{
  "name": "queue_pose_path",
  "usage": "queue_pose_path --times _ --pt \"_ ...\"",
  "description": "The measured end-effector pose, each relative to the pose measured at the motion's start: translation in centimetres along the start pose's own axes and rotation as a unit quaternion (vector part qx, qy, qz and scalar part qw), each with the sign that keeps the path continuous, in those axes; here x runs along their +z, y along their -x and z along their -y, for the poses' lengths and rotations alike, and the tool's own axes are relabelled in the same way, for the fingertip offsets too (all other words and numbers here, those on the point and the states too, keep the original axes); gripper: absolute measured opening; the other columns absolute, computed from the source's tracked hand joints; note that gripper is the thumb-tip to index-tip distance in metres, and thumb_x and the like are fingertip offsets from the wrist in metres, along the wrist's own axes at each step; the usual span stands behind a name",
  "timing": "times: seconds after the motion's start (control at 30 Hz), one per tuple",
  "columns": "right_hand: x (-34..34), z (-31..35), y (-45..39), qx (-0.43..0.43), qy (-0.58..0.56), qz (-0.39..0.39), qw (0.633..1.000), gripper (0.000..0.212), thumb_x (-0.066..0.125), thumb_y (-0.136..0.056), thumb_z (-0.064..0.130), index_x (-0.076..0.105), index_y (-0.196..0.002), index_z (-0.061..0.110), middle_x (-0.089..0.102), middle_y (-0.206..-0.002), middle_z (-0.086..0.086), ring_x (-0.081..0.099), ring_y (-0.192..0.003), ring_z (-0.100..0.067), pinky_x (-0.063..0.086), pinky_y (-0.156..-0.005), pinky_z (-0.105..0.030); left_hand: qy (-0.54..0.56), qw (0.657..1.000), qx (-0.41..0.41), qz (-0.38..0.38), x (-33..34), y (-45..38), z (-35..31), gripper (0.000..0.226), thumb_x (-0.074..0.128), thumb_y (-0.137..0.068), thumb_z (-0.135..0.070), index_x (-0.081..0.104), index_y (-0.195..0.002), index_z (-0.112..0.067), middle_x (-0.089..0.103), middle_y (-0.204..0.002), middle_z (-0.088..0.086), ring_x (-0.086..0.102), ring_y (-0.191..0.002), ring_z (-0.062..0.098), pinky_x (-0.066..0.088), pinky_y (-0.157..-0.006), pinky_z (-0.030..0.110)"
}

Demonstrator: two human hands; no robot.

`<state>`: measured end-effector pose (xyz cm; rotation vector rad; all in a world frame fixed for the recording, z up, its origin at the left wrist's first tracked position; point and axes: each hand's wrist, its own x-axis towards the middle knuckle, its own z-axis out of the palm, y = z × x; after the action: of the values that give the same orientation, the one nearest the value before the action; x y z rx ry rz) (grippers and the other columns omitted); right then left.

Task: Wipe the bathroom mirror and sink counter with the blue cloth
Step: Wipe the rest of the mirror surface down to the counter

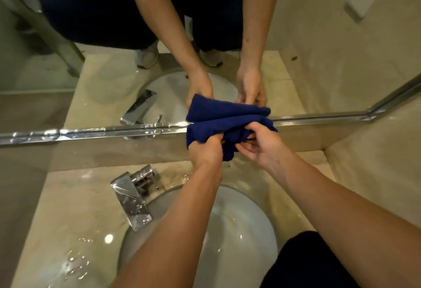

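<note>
— Where is the blue cloth?
— Bunched against the mirror's chrome bottom edge, long axis running left to right. The left hand and right hand both grip it with curled fingers.
— And below?
— A wet beige marble table, a white sink, and a chrome faucet to the left.

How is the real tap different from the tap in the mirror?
The real tap sits near the bottom of the view on the wet counter, while the mirror tap shows higher up, above the shiny mirror frame. The real tap looks bigger; the mirror tap looks smaller. The real tap's spout points down towards the viewer; the mirror tap's spout points the opposite way, flipped. Both are shiny silver metal with the same boxy shape.
</note>
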<state>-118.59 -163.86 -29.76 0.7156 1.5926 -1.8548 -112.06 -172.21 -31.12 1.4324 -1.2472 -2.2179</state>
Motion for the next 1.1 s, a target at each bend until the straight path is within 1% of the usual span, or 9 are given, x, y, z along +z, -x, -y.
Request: queue_pose_path --times 0.17,0.23,0.43,0.6,0.7,0.8,0.93,1.03,1.1 --pt "2.4 -1.4 0.9 -0.014 0.024 -0.014 1.0 0.005 0.06 -0.091 0.014 0.055 -0.089 0.013 0.064 -0.082 -0.007 0.066 -0.079 -0.019 0.054 -0.065 -0.03 0.001 1.0 -0.011 -0.009 -2.4 -0.7 -1.5 0.032 0.075 -0.066 -0.024 0.069 -0.096 -0.015 0.074 -0.097 0.013 0.069 -0.083 0.026 0.056 -0.07 0.036" --pt "4.0 -2.2 1.5 -0.013 0.033 0.001 0.999 0.006 0.06 -0.091 0.013 0.054 -0.089 0.013 0.064 -0.084 -0.008 0.066 -0.079 -0.02 0.056 -0.068 -0.031 -0.004 1.0 -0.003 -0.006 -4.6 -1.5 -2.4 0.028 0.075 -0.07 -0.02 0.068 -0.096 -0.016 0.074 -0.097 0.011 0.07 -0.087 0.026 0.058 -0.074 0.036" --pt "12.2 -6.7 3.7 0.016 0.012 0.035 0.999 0.006 0.059 -0.091 0.01 0.053 -0.09 0.011 0.062 -0.079 -0.009 0.067 -0.074 -0.022 0.057 -0.063 -0.033 0.001 0.999 0.022 -0.025 -13.1 -4.2 -6.3 0.012 0.071 -0.084 -0.009 0.064 -0.088 -0.017 0.071 -0.087 0.005 0.064 -0.074 0.015 0.043 -0.053 0.022" --pt "20.2 -10.8 6.2 0.044 -0.008 0.077 0.996 0.015 0.059 -0.09 0.008 0.054 -0.104 0.009 0.063 -0.08 -0.01 0.066 -0.077 -0.023 0.055 -0.061 -0.033 -0.015 0.997 0.028 -0.076 -20.5 -6.3 -10.2 0.01 0.071 -0.084 -0.012 0.063 -0.082 -0.018 0.068 -0.091 0.005 0.062 -0.077 0.016 0.039 -0.056 0.025" --pt "23.1 -12.2 7.5 0.03 -0.011 0.068 0.997 0.02 0.057 -0.089 0.006 0.054 -0.108 0.008 0.063 -0.081 -0.01 0.066 -0.078 -0.024 0.057 -0.062 -0.033 -0.009 0.991 0.051 -0.121 -22.7 -6.8 -11.1 0.013 0.07 -0.085 -0.012 0.061 -0.077 -0.017 0.067 -0.084 0.004 0.06 -0.07 0.014 0.039 -0.049 0.02" --pt "23.5 -12.4 7.8 0.02 -0.006 0.063 0.998 0.015 0.058 -0.089 0.005 0.056 -0.103 0.007 0.064 -0.085 -0.012 0.067 -0.085 -0.027 0.058 -0.068 -0.036 0.008 0.991 0.053 -0.126 -22.9 -6.7 -11.0 0.012 0.069 -0.086 -0.011 0.062 -0.078 -0.015 0.066 -0.079 0.002 0.061 -0.07 0.013 0.043 -0.05 0.019" --pt "21.7 -11.6 7.8 -0.008 0.013 0.024 1.0 0.024 0.06 -0.088 0.006 0.058 -0.112 0.009 0.068 -0.098 -0.014 0.068 -0.091 -0.028 0.059 -0.069 -0.036 0.004 0.995 0.031 -0.1 -21.4 -6.0 -10.3 0.004 0.067 -0.089 -0.013 0.064 -0.089 -0.01 0.067 -0.081 0.004 0.061 -0.067 0.011 0.045 -0.05 0.019" --pt "19.7 -10.7 7.5 -0.036 0.015 0.006 0.999 0.026 0.06 -0.088 0.008 0.06 -0.114 0.007 0.067 -0.088 -0.01 0.067 -0.081 -0.023 0.058 -0.067 -0.035 -0.016 0.998 0.02 -0.058 -19.7 -5.5 -9.6 0.012 0.068 -0.088 -0.011 0.067 -0.099 -0.006 0.066 -0.076 0.004 0.06 -0.061 0.011 0.045 -0.042 0.017" --pt "19.3 -10.5 7.3 -0.036 0.02 0.003 0.999 0.024 0.059 -0.089 0.009 0.06 -0.113 0.007 0.065 -0.085 -0.009 0.065 -0.075 -0.021 0.057 -0.063 -0.033 -0.015 0.998 0.016 -0.061 -19.3 -5.6 -9.5 0.015 0.07 -0.087 -0.013 0.068 -0.1 -0.006 0.068 -0.078 0.005 0.062 -0.063 0.014 0.046 -0.048 0.022"
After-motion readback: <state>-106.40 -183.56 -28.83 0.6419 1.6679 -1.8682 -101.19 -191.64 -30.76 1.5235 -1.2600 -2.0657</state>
